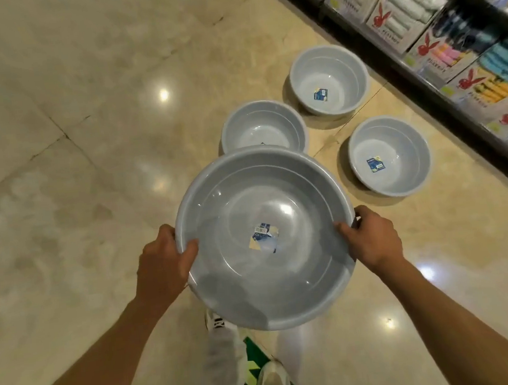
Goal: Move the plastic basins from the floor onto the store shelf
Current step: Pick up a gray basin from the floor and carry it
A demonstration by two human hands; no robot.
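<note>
Head view looks straight down over my arms at a glossy beige marble floor (60,146). I have a large grey plastic basin (265,237) lifted clear of the floor, open side up, with a small blue and white label (264,238) stuck at the centre of its bottom. My left hand (164,260) is clamped on the basin's left rim, thumb hooked over the lip into the bowl and the fingers hidden underneath. My right hand (372,237) grips the opposite rim the same way, thumb inside. The two hands are well apart, one on each side of the basin.

Three more grey basins sit upright on the floor beyond the one I hold. The nearest basin (264,127) is partly covered by the held basin's far rim. The far basin (329,80) lies near the foot of the shelf, and the right basin (389,155) sits to its near right; both of these show a blue label inside.

The store shelf (419,70) runs along the upper right, stocked with boxed towels (408,1) in white, pink, blue and orange. My white sneakers (273,379) show below the basin.
</note>
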